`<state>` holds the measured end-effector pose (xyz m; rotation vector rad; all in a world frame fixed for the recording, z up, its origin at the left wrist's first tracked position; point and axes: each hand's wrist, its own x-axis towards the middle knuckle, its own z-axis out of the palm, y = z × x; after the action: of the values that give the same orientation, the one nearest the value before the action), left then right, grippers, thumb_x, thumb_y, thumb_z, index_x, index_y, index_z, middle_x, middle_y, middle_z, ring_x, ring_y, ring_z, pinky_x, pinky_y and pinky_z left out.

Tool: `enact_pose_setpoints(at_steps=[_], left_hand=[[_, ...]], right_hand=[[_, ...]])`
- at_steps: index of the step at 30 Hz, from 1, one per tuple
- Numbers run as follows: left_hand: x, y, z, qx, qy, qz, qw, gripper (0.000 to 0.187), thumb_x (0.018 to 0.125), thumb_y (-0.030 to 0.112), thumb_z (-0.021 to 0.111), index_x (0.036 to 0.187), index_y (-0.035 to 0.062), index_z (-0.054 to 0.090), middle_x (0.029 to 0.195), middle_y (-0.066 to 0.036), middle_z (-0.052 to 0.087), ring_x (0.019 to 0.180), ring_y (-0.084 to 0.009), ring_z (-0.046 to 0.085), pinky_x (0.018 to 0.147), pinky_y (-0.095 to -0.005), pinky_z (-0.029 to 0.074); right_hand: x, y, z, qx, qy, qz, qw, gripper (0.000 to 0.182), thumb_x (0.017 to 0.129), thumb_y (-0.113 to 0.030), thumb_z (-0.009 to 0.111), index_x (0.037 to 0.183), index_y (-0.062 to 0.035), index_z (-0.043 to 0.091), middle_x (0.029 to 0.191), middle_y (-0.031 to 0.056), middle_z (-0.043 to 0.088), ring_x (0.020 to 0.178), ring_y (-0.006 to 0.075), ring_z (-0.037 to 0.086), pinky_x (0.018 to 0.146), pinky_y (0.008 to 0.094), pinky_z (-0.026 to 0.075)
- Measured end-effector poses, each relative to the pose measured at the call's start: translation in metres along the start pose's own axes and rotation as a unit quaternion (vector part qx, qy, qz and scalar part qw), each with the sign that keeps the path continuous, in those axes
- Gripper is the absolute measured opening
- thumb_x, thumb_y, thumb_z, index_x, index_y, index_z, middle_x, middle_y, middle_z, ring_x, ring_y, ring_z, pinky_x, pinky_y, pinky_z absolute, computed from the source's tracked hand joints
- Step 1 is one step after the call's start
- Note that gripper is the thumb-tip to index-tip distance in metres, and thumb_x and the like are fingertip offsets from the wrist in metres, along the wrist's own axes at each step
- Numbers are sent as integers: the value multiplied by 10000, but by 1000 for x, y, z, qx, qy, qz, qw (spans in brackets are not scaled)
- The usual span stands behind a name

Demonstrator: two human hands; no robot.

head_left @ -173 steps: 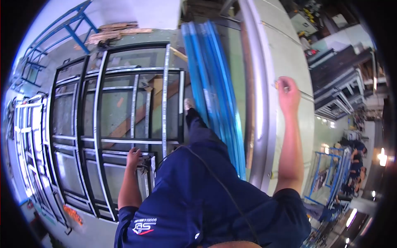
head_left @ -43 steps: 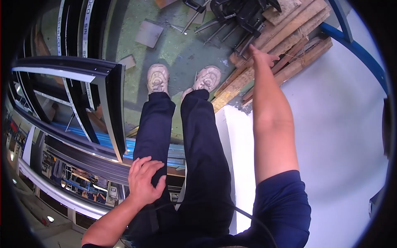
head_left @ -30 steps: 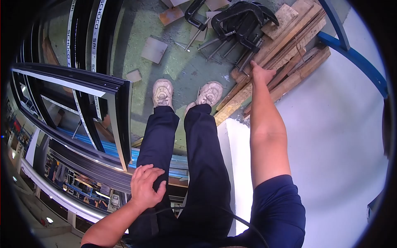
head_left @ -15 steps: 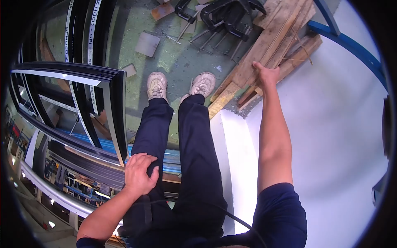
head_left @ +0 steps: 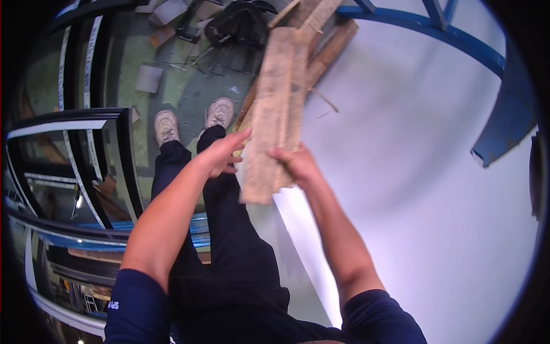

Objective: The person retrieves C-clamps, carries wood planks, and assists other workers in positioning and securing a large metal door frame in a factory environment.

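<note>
A rough wooden board (head_left: 269, 109), with a second strip along its right side, is lifted in front of my legs. Its near end tilts towards me. My right hand (head_left: 299, 165) grips the right edge near that end, thumb across the top face. On the other side, my left hand (head_left: 222, 155) reaches in with fingers stretched and apart, fingertips close by the board's left edge. Behind it lie more wooden pieces (head_left: 333, 50), partly hidden, on the floor against the white wall.
Black clamps (head_left: 240, 26) lie on the green floor (head_left: 195, 97) at the top, with several small square pieces (head_left: 149, 78) nearby. Dark metal window frames (head_left: 129, 166) stand on my left. A blue metal frame (head_left: 412, 31) curves along the upper right beside the white wall (head_left: 435, 172).
My right hand has raised the board off the wood pile and drawn it towards me. The left hand has left my thigh and come up to the board. The view has shifted right.
</note>
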<state>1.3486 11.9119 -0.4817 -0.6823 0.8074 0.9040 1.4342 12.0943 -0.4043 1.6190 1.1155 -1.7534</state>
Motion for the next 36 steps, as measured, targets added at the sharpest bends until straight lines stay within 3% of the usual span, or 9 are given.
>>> enact_pose_setpoints(at_steps=[3,9,14,16,17,21,26,33,36], left_hand=[[32,9,4,-124,-158,27,979,624,845,444,650,1252,-8,513,1161,-134,622,1031,-236,616,939,-384,465],[-24,41,-66,148,25,88,985,564,775,311,747,1193,-12,548,1017,-133,658,822,-197,659,761,-333,528],[-79,97,-90,487,148,102,855,737,701,338,769,1247,-60,473,1120,-194,617,1036,-268,602,925,-341,444],[-89,112,-88,546,178,71,815,787,686,348,780,1271,-55,442,1155,-261,584,1113,-349,563,956,-371,427],[-88,114,-92,559,181,72,806,789,684,347,783,1266,-55,435,1133,-267,590,1089,-361,575,938,-379,442],[-75,121,-98,590,186,21,786,779,690,350,783,1253,-56,429,1097,-276,597,1053,-375,591,909,-388,459],[-86,105,-94,584,217,52,781,768,690,344,788,1251,-42,435,1086,-265,604,1042,-375,594,901,-403,466],[-165,56,-93,633,286,136,706,594,664,372,774,1138,73,577,1048,-146,641,1003,-301,617,849,-402,500],[-253,32,-101,619,299,190,701,585,617,340,804,1074,51,583,1044,-190,627,990,-349,612,810,-432,501]], right_hand=[[-4,54,37,67,57,23,996,530,754,-118,761,1181,40,490,1034,149,641,898,236,648,830,342,532],[51,80,29,-7,-192,112,975,654,833,-411,683,1323,-76,408,1145,87,585,991,172,586,778,324,497],[310,149,-127,-218,278,-194,915,751,746,-457,757,1207,71,487,1009,143,624,884,213,602,762,337,499],[326,103,-140,-292,399,-126,860,1156,582,-554,826,1336,159,317,1317,295,457,1225,356,465,1032,369,365],[341,92,-149,-274,402,-94,869,1288,545,-583,829,1358,200,208,1400,334,330,1331,370,337,1103,360,272],[392,71,-165,-292,393,-77,868,1026,604,-525,800,1276,148,414,1264,275,520,1185,332,520,999,371,404],[305,31,-118,-332,370,-83,864,610,678,-427,725,1085,19,640,1055,200,664,1036,328,620,899,393,467],[112,30,-63,-151,137,-26,979,506,864,-531,519,844,-36,623,638,32,552,517,165,507,479,314,401],[17,26,-34,-94,87,36,991,516,872,-530,543,924,-19,594,666,63,576,536,197,563,487,332,458]])
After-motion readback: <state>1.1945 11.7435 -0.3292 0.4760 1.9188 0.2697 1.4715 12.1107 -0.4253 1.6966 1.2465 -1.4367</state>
